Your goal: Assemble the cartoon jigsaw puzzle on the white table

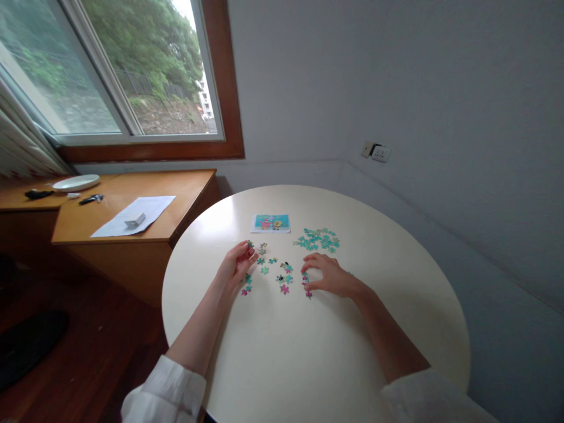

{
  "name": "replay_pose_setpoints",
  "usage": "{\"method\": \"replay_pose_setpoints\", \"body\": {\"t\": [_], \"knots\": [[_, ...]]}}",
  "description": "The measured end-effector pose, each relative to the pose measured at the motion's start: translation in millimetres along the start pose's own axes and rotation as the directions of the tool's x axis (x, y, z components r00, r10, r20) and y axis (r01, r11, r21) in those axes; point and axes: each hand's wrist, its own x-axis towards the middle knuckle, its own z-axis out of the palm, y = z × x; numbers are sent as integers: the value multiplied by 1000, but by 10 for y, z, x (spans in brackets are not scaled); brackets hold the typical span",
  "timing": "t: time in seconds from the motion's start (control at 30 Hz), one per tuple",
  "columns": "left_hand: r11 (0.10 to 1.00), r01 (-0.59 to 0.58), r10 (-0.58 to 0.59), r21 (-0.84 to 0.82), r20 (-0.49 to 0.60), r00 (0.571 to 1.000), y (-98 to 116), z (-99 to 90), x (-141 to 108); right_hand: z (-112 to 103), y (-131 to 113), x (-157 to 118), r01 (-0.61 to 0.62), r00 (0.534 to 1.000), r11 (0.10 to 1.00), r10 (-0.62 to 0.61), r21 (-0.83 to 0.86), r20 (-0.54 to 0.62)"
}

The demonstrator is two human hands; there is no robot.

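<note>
My left hand [238, 262] is curled at the left side of a loose group of jigsaw pieces, with a small green jigsaw piece [250, 243] at its fingertips. Just below that hand lie teal and pink jigsaw pieces [247, 289]. Thumb and forefinger of my right hand [329, 275] close around a jigsaw piece [305, 279], with a pink piece [309, 294] right beneath it. Between the hands are several more pieces, among them a pink one [284, 289] and a green one [265, 270]. Fingers partly hide what each hand grips.
A picture card [270, 223] with cartoon figures lies behind the pieces on the round white table [282, 352]. To its right spreads a pile of teal pieces [318, 239]. A wooden desk [194, 200] at left bears paper [150, 208], a small white box [134, 221] and a white plate [76, 183].
</note>
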Motion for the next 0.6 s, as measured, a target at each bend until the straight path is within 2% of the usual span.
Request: {"method": "replay_pose_setpoints", "body": {"t": [0.17, 0.47, 0.6], "knots": [[999, 8, -9, 39, 15, 1000, -12, -1, 13, 7, 23, 5, 10, 1000, 1000, -10, -4, -6], [978, 45, -59, 205, 60, 996, -23, 18, -15, 0, 18, -12, 28, 999, 1000, -29, -12, -29], [935, 29, -81, 354, 133, 988, -49, 53, -52, -1, 54, -2, 65, 996, 998, -64, 23, -58]]}}
